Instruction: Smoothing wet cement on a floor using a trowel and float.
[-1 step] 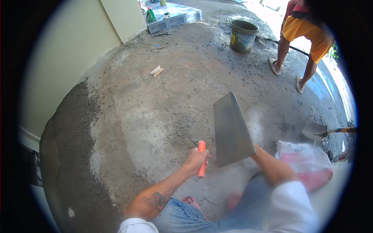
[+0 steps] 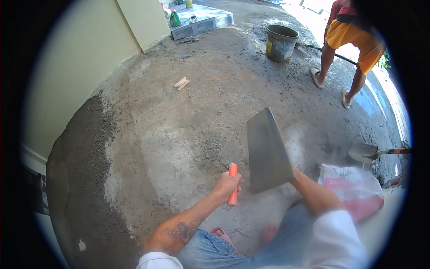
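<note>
My left hand point(image 2: 227, 184) is closed round the orange handle of a trowel point(image 2: 232, 197). Its thin grey blade point(image 2: 230, 152) points away from me, low over the ground, and blends with the concrete. To its right, a flat grey rectangular float board point(image 2: 269, 152) is held up at a tilt, its broad face toward the left. My right hand point(image 2: 296, 175) is behind this board's lower right corner and bears it; the fingers are hidden. Rough grey concrete point(image 2: 165, 152) with a paler patch lies beneath both tools.
A dirty bucket point(image 2: 281, 44) stands far right of centre, beside a person in orange shorts point(image 2: 354, 42). A white and red sack point(image 2: 351, 188) and a shovel point(image 2: 365, 152) lie at right. A pale wall point(image 2: 85, 54) bounds the left. A small pale spool-like piece point(image 2: 182, 83) lies ahead.
</note>
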A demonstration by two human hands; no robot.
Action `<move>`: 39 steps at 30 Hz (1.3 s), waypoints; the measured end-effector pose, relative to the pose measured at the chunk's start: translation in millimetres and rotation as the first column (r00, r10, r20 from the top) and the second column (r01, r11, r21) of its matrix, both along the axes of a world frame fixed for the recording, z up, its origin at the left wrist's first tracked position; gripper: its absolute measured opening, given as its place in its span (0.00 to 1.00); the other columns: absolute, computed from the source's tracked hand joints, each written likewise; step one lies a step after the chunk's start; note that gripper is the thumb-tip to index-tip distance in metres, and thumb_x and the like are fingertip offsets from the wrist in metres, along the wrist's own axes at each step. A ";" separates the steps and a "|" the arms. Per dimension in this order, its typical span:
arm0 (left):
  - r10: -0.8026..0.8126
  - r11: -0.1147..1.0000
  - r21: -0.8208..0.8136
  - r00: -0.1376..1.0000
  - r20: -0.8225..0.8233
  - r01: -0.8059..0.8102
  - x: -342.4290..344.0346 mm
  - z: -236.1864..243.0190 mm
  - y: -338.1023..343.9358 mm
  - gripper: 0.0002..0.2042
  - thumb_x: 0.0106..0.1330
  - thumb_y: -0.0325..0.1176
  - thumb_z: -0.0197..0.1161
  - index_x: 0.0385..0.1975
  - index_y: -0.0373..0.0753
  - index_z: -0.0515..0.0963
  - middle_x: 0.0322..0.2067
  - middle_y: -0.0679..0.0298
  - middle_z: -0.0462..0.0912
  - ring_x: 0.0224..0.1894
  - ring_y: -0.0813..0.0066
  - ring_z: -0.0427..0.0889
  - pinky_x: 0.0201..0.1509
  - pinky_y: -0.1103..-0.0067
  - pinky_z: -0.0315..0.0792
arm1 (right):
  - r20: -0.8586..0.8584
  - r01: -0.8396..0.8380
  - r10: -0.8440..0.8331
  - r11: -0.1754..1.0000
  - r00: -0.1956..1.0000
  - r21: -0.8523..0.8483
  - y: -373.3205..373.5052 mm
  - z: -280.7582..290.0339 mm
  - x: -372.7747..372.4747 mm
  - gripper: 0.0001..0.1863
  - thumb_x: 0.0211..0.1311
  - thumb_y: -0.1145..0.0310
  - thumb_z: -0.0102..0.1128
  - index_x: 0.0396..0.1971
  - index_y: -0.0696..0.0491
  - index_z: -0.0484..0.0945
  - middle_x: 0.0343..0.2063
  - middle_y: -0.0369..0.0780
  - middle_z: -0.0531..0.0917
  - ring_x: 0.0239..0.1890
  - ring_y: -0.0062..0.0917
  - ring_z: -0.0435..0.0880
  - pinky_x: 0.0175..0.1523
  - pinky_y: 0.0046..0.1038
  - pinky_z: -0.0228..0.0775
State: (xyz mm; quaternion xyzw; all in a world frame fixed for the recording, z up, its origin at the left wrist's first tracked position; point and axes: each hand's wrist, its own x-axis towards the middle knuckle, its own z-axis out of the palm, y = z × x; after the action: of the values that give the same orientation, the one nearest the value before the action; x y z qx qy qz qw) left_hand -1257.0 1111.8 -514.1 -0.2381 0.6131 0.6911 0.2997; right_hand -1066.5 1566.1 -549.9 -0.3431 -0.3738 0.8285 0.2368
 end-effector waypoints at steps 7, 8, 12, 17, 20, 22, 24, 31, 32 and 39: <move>0.006 1.000 -0.022 1.000 -0.009 -0.006 1.0 -7.3 -11.7 0.05 0.54 0.29 0.54 0.23 0.34 0.69 0.18 0.65 0.69 0.17 0.78 0.69 0.18 0.78 0.67 | -0.031 -0.085 0.085 0.996 0.996 0.016 8.9 -6.5 -31.9 0.13 0.62 0.64 0.51 0.36 0.61 0.72 0.32 0.44 0.78 0.30 0.24 0.78 0.29 0.20 0.75; -0.008 0.998 -0.056 0.999 -0.045 0.005 2.4 -9.5 -13.7 0.06 0.54 0.30 0.54 0.23 0.33 0.70 0.18 0.65 0.69 0.17 0.78 0.69 0.18 0.78 0.67 | -0.023 -0.154 0.154 0.988 0.988 0.008 5.3 -10.2 -54.0 0.13 0.62 0.65 0.51 0.37 0.61 0.72 0.32 0.44 0.78 0.31 0.24 0.78 0.29 0.20 0.75; 0.056 0.997 -0.053 0.994 -0.093 -0.061 5.6 -18.3 -8.7 0.07 0.54 0.30 0.54 0.21 0.32 0.70 0.18 0.61 0.72 0.15 0.77 0.70 0.16 0.76 0.65 | -0.015 -0.521 0.522 0.849 0.853 -0.082 -58.8 -42.8 -167.3 0.13 0.62 0.65 0.51 0.37 0.61 0.72 0.33 0.44 0.78 0.31 0.24 0.78 0.29 0.20 0.75; 0.051 0.992 -0.105 0.986 -0.157 -0.068 2.8 15.9 -7.4 0.08 0.53 0.28 0.52 0.26 0.27 0.70 0.18 0.57 0.73 0.19 0.68 0.75 0.20 0.70 0.69 | -0.028 -0.776 0.782 0.613 0.623 -0.149 -156.4 -78.7 -248.5 0.13 0.62 0.65 0.51 0.38 0.61 0.72 0.34 0.44 0.78 0.32 0.24 0.79 0.30 0.20 0.75; 0.144 0.976 -0.148 0.982 -0.121 -0.161 -1.5 -9.7 -13.5 0.09 0.54 0.27 0.52 0.28 0.26 0.70 0.19 0.56 0.74 0.19 0.67 0.75 0.21 0.69 0.69 | -0.027 -0.832 0.842 0.525 0.538 -0.180 -188.4 -92.4 -259.2 0.13 0.62 0.65 0.51 0.38 0.61 0.72 0.34 0.45 0.78 0.33 0.24 0.79 0.30 0.20 0.76; 0.026 0.990 -0.136 0.992 -0.121 -0.043 -1.7 -25.3 -25.5 0.10 0.55 0.27 0.52 0.32 0.24 0.69 0.20 0.54 0.75 0.19 0.66 0.76 0.21 0.69 0.70 | -0.023 -0.851 0.862 0.494 0.506 -0.176 -198.7 -94.9 -265.1 0.13 0.62 0.65 0.51 0.38 0.62 0.72 0.35 0.45 0.78 0.33 0.25 0.79 0.31 0.20 0.76; 0.117 0.984 -0.121 0.985 -0.130 -0.133 -5.5 -17.5 -19.9 0.11 0.55 0.26 0.52 0.32 0.22 0.68 0.21 0.53 0.75 0.19 0.65 0.76 0.21 0.68 0.70 | -0.024 -0.844 0.852 0.513 0.522 -0.154 -190.0 -95.3 -277.9 0.14 0.62 0.65 0.51 0.38 0.62 0.72 0.35 0.45 0.78 0.33 0.25 0.79 0.31 0.20 0.76; 0.164 0.968 -0.156 0.965 -0.204 -0.197 -12.3 -41.7 -25.0 0.16 0.49 0.29 0.50 0.37 0.27 0.65 0.10 0.55 0.71 0.09 0.63 0.74 0.14 0.69 0.71 | -0.057 -0.842 0.844 0.525 0.534 -0.122 -196.2 -105.5 -305.8 0.14 0.62 0.66 0.51 0.39 0.62 0.72 0.36 0.45 0.79 0.34 0.25 0.79 0.32 0.20 0.77; 0.167 0.967 -0.156 0.963 -0.211 -0.201 -15.6 -45.6 -25.0 0.16 0.49 0.29 0.50 0.37 0.27 0.65 0.10 0.55 0.71 0.09 0.63 0.74 0.14 0.69 0.71 | -0.066 -0.838 0.838 0.534 0.542 -0.111 -194.6 -105.0 -311.1 0.14 0.62 0.66 0.51 0.39 0.62 0.72 0.36 0.46 0.79 0.35 0.25 0.80 0.32 0.20 0.77; 0.176 0.973 -0.103 0.951 -0.256 -0.208 -0.5 -53.1 -42.2 0.17 0.50 0.32 0.51 0.36 0.25 0.63 0.09 0.56 0.71 0.09 0.66 0.74 0.13 0.71 0.70 | -0.121 -0.964 0.956 0.263 0.267 -0.043 -211.9 -81.6 -318.1 0.15 0.63 0.70 0.49 0.45 0.64 0.70 0.45 0.49 0.75 0.46 0.32 0.77 0.40 0.21 0.78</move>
State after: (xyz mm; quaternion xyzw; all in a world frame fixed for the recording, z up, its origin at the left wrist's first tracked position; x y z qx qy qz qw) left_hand -1257.5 1069.6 -567.2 -0.2283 0.6624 0.7003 0.1371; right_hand -1384.6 1354.3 -631.5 -0.0300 -0.4514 0.8332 -0.3180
